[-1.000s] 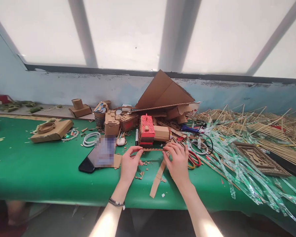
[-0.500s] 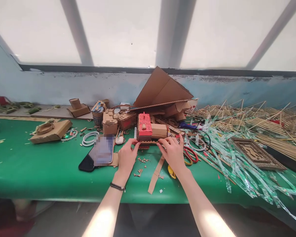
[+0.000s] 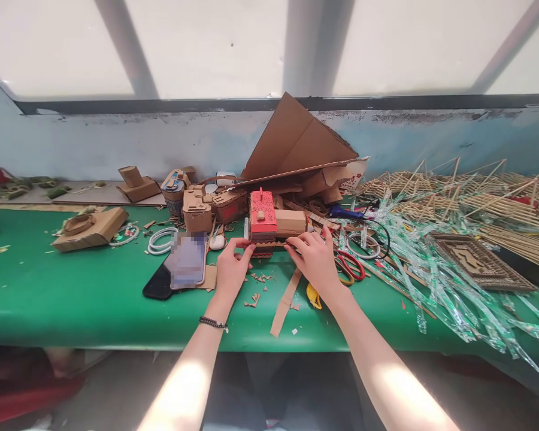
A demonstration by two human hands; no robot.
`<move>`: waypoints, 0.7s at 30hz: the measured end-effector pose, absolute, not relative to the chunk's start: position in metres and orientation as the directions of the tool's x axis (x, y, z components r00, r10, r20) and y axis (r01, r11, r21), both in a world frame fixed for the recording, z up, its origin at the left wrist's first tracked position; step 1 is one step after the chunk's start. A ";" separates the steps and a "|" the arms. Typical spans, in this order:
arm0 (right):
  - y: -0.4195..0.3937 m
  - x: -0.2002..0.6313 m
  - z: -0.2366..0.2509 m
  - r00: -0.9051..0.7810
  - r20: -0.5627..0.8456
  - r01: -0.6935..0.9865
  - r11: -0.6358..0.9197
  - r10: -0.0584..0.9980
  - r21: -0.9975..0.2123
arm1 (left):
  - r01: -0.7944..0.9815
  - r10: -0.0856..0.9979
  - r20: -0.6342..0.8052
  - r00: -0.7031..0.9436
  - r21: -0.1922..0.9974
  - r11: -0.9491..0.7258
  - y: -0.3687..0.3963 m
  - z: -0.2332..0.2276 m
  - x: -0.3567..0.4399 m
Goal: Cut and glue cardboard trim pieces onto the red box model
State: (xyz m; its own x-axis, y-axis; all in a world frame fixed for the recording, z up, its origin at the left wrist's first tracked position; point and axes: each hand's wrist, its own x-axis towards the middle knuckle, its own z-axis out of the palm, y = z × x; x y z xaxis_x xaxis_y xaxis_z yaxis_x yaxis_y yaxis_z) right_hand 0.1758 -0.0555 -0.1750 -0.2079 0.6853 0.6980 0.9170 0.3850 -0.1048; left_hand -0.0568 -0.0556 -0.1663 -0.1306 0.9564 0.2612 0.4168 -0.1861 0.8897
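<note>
Both hands meet at the middle of the green table [image 3: 72, 305]. Left hand [image 3: 230, 270] — fingers curled, thumb and forefinger pinched on the left end of a narrow cardboard strip [image 3: 269, 245]; right hand [image 3: 313, 260] — fingers bent, tips closed on the strip's right end. The strip lies level between them, pressed against the near foot of a red cardboard model [image 3: 263, 220], with a plain cardboard box [image 3: 290, 222] just right of the model. A beaded bracelet [image 3: 212, 323] circles the left wrist.

Near the hands: a longer loose cardboard strip [image 3: 285, 302] and small offcuts [image 3: 256, 296] on the cloth; a phone [image 3: 179, 272], screen blurred, to the left; red-handled scissors [image 3: 353, 266] just right of the right hand. Far centre, a large folded cardboard sheet [image 3: 296, 146] leans against the wall. Right side: a heap of bamboo sticks [image 3: 467, 203] and clear plastic sleeves [image 3: 435, 281], with a carved wooden panel [image 3: 476, 263] among them. Far left: a flat cardboard piece bearing a ring [image 3: 90, 227] and a white coiled cable [image 3: 161, 239]. No writing or brand marks can be read at this size.
</note>
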 end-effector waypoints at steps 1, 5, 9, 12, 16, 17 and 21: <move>-0.055 0.175 -0.175 -0.210 0.695 0.914 0.390 0.688 -0.109 | 0.406 0.957 0.258 -0.133 0.895 -0.185 -0.054 -0.167 -0.057; -0.051 0.173 -0.178 -0.205 0.692 0.910 0.396 0.692 -0.126 | 0.380 0.957 0.253 -0.143 0.907 -0.183 -0.051 -0.172 -0.058; -0.050 0.171 -0.181 -0.165 0.692 0.913 0.374 0.703 -0.162 | 0.373 0.956 0.255 -0.145 0.909 -0.186 -0.051 -0.173 -0.058; -0.050 0.171 -0.183 -0.151 0.686 0.914 0.365 0.712 -0.178 | 0.371 0.951 0.267 -0.153 0.908 -0.195 -0.051 -0.174 -0.058; -0.050 0.171 -0.184 -0.125 0.673 0.911 0.353 0.729 -0.214 | 0.370 0.944 0.284 -0.166 0.905 -0.207 -0.050 -0.176 -0.058; -0.050 0.171 -0.184 -0.118 0.668 0.910 0.350 0.735 -0.224 | 0.372 0.941 0.292 -0.172 0.904 -0.213 -0.050 -0.177 -0.058; -0.049 0.171 -0.185 -0.106 0.651 0.906 0.343 0.752 -0.249 | 0.386 0.913 0.357 -0.198 0.884 -0.262 -0.049 -0.180 -0.059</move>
State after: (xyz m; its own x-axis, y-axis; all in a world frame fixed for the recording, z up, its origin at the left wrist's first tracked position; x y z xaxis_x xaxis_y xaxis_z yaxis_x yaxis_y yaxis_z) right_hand 0.1712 -0.0494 -0.1849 -0.1057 0.7516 0.6511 0.9058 0.3429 -0.2488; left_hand -0.0592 -0.0494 -0.1795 -0.1975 0.9129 0.3573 0.3864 -0.2624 0.8842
